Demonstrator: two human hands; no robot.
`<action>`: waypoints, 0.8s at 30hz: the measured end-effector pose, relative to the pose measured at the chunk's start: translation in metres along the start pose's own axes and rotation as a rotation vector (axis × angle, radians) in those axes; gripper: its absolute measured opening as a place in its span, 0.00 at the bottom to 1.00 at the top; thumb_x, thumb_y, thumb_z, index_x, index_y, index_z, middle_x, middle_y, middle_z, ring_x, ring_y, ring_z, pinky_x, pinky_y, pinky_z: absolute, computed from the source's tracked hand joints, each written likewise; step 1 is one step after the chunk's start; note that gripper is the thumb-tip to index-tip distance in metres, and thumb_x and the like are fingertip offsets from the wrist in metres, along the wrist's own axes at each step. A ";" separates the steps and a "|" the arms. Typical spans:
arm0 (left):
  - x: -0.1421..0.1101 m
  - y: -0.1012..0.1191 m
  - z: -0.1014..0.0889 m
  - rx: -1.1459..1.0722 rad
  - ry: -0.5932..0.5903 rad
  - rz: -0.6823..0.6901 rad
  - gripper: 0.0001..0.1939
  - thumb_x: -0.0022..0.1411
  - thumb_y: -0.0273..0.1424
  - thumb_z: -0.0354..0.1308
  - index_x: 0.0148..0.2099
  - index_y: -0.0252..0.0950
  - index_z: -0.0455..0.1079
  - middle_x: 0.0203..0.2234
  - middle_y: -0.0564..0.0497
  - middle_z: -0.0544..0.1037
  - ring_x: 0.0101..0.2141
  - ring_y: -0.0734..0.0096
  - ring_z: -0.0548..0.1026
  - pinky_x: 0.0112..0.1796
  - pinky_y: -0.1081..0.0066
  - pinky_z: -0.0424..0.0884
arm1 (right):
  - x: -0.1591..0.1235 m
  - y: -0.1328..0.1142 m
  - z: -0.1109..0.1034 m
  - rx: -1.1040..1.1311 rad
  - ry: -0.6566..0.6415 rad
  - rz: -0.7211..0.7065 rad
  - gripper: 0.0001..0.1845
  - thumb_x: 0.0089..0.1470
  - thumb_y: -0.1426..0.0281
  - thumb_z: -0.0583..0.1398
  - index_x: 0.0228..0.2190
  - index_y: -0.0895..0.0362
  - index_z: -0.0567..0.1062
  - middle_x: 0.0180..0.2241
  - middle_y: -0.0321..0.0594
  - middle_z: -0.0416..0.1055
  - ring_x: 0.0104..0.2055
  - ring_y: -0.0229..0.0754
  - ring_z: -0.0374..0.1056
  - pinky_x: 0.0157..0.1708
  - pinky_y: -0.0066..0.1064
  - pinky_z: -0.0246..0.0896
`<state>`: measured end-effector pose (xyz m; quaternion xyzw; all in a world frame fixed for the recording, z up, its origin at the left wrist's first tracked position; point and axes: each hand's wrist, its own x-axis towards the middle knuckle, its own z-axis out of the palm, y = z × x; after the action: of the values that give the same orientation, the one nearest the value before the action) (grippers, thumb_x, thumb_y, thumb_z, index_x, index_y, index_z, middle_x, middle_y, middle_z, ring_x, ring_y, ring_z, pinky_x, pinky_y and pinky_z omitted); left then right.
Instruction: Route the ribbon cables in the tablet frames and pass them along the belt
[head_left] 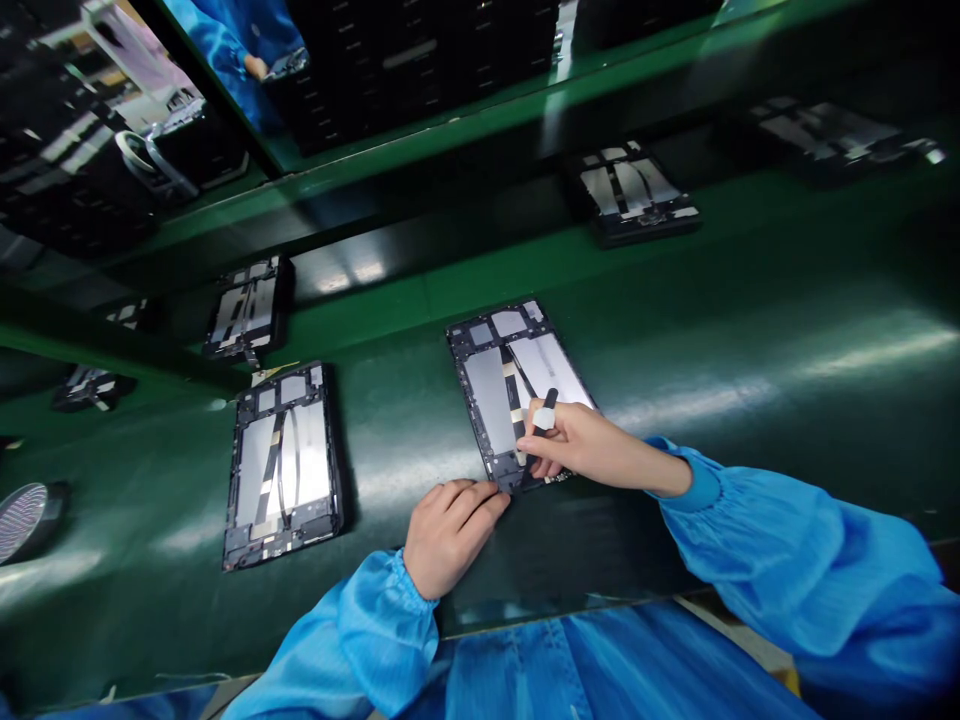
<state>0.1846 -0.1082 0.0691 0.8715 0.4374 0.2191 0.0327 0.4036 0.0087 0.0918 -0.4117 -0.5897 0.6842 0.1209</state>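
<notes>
Now: right hand (592,450) fingers clenched on black tool (548,399) | left hand (450,535) fingers released against tablet frame (480,345), ribbon cables (513,400) inside

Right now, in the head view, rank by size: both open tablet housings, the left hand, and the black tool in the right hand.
Largest, too alike to rank: tablet housing under the hands, tablet housing beside it.
Then left hand.
Smallest: black tool.
</notes>
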 end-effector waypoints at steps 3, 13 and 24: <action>0.002 0.000 -0.001 -0.002 0.006 0.001 0.12 0.68 0.25 0.56 0.53 0.34 0.69 0.45 0.49 0.77 0.42 0.70 0.71 0.42 0.69 0.68 | 0.000 0.000 0.000 0.007 0.005 -0.010 0.11 0.56 0.63 0.60 0.31 0.58 0.67 0.23 0.39 0.75 0.27 0.43 0.75 0.28 0.33 0.73; 0.003 0.002 -0.001 -0.004 0.008 -0.002 0.13 0.67 0.25 0.58 0.53 0.35 0.69 0.45 0.50 0.77 0.42 0.69 0.71 0.42 0.69 0.67 | -0.001 0.001 0.001 0.006 0.028 -0.033 0.11 0.57 0.63 0.60 0.32 0.58 0.67 0.23 0.38 0.74 0.27 0.44 0.75 0.28 0.35 0.74; 0.006 0.005 -0.008 0.123 -0.037 0.078 0.18 0.70 0.22 0.51 0.59 0.37 0.68 0.46 0.49 0.76 0.43 0.67 0.70 0.39 0.68 0.66 | -0.002 0.002 0.000 -0.052 0.052 -0.053 0.10 0.58 0.64 0.59 0.31 0.57 0.67 0.23 0.39 0.75 0.27 0.43 0.76 0.28 0.33 0.74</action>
<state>0.1883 -0.1073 0.0797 0.8921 0.4153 0.1769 -0.0214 0.4050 0.0067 0.0908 -0.4166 -0.6146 0.6544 0.1433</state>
